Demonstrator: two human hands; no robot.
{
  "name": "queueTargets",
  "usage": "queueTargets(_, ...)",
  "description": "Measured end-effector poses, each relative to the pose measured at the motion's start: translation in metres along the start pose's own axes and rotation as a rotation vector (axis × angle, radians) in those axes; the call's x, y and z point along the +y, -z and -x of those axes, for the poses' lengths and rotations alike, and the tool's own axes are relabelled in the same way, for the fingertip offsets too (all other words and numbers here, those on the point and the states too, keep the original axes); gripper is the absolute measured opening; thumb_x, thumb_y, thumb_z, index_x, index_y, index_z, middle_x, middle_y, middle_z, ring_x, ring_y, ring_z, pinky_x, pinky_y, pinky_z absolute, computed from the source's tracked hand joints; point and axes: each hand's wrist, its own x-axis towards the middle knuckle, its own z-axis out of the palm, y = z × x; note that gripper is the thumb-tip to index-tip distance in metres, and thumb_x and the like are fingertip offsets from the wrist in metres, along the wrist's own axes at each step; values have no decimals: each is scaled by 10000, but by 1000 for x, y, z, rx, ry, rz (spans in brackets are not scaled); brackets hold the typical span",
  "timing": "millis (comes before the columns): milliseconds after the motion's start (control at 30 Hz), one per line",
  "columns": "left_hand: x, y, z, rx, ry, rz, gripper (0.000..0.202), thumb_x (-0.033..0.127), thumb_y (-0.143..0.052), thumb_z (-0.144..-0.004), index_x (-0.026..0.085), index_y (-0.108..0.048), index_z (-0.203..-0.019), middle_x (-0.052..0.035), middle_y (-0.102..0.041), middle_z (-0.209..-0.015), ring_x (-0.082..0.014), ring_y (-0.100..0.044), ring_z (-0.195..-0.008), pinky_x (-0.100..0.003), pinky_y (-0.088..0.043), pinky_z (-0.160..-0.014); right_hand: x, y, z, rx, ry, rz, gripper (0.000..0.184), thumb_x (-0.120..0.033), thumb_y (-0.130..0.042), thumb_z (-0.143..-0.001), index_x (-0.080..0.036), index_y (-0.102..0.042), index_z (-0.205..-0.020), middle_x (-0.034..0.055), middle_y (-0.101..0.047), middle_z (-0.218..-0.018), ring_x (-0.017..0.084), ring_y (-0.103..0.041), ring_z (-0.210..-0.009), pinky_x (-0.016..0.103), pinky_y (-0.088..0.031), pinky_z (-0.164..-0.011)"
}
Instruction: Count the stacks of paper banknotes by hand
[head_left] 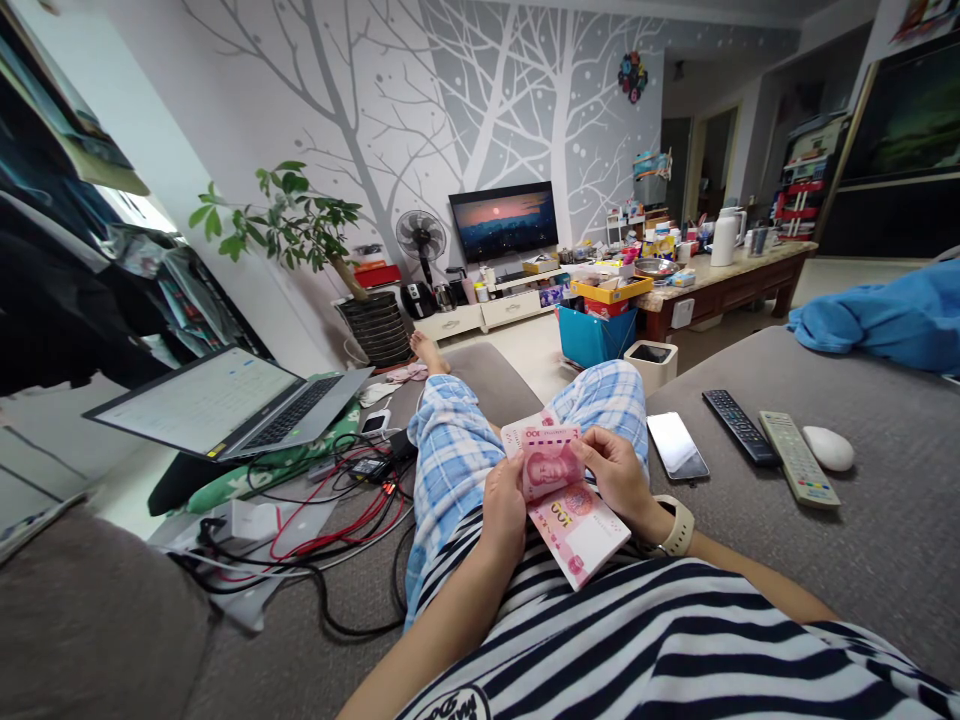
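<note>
I sit on a grey sofa with my legs stretched out in blue checked trousers. Both hands hold a stack of pink 100 banknotes over my lap. My left hand grips the stack's left edge, thumb on the top note. My right hand pinches the right side, where one note is lifted and bent upward. A pale watch is on my right wrist.
On the sofa to my right lie a phone, two remote controls and a white mouse. To my left sit an open laptop and tangled cables. Ahead stand a TV, a fan, a potted plant and a cluttered table.
</note>
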Motion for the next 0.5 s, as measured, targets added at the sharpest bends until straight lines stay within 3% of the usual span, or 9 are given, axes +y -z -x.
queueTargets(167,-5,3,-4,89,-20,-44,205,339,-659,-678,143,-720,-678,-23,-720,-710,-170,-632,-677,-277,-504,-677,1,0,0,2,14,-17,320,-385,-641,-845,-192,-509,-628,-50,-432,-582,104,-355,-549,255,-292,-521)
queueTargets(333,-4,7,-4,167,-53,-239,221,306,-594,-735,152,-731,-655,-44,-702,-726,-182,-600,-706,-285,-484,-688,1,0,2,-18,35,-91,288,-358,-658,-836,-190,-523,-644,-48,-446,-597,100,-357,-549,250,-300,-521)
queueTargets(500,3,10,1,88,-114,-315,207,221,-574,-751,171,-743,-642,-73,-720,-801,-225,-615,-814,-311,-489,-759,-2,0,4,-33,49,-113,255,-359,-663,-831,-188,-566,-669,-48,-456,-593,97,-352,-536,249,-309,-517)
